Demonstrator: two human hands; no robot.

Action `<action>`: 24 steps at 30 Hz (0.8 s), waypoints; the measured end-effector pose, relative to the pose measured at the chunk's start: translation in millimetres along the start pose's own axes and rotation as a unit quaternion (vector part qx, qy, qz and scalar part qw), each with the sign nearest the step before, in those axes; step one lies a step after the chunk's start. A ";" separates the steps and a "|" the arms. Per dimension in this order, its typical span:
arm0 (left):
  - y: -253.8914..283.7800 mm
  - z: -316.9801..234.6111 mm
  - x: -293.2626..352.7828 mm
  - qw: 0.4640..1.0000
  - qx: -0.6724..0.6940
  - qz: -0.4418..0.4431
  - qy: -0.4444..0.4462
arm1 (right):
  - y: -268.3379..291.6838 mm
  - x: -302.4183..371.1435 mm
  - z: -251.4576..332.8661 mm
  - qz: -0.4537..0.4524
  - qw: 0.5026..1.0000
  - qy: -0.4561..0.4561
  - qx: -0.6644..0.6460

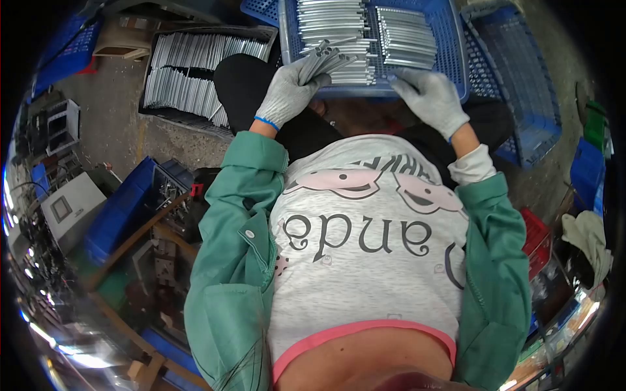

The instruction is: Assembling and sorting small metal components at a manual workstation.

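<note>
Over the near left corner of an open blue plastic crate with perforated walls [454, 55], a loose bundle of short, hollow, silver metal tubes [324, 60] stands up out of the left hand [290, 91], which wears a pale grey knitted glove with a blue cuff edge; its grip is closed round the lower part of the bundle, the open tube ends fanning out at the top; across from it, the right hand [433, 98], gloved in the same pale knit, is at the near rim with thumb and fingers bent, though I cannot tell whether its grip holds anything.

Inside the crate, slim silver metal rods lie side by side in two groups, a long left stack [331, 19] and a shorter right stack [406, 38]; to the left, a black rectangular crate [195, 126] carries two rows of similar silver rods [182, 90], close by a black-trousered knee [242, 81]; to the right, an open blue plastic basket [525, 98] sits on the grey floor [574, 173]; nearer me are green jacket sleeves [231, 215] and a pale grey printed shirt [365, 274].
</note>
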State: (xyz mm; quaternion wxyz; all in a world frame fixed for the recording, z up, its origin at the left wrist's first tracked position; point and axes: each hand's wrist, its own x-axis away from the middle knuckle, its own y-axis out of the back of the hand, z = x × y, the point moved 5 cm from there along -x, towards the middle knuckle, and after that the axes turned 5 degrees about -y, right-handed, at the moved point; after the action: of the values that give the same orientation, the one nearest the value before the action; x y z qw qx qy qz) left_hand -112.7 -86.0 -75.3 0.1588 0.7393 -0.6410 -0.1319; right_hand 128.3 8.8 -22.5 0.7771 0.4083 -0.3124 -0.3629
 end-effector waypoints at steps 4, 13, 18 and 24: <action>-10.8 13.8 2.6 0.998 -0.064 -0.012 -0.002 | 9.6 -8.6 -2.5 -0.045 0.997 0.070 0.003; -42.6 5.7 -8.6 0.978 -0.181 -0.007 -0.105 | 21.1 2.1 -15.6 -0.047 0.986 0.161 0.015; -59.3 -6.0 -14.4 0.965 -0.218 -0.006 -0.143 | 20.6 3.0 -34.4 -0.071 0.972 0.221 0.022; -69.1 -13.3 -16.1 0.949 -0.241 -0.044 -0.196 | 1.6 1.7 -46.7 -0.053 0.980 0.142 0.128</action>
State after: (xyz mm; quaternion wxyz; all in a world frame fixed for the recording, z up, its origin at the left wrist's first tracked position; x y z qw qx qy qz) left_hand -47.1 -60.4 -91.2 0.1979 0.6662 -0.5751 -0.4316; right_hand 166.2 27.1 -42.8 0.7344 0.5681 -0.2201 -0.2990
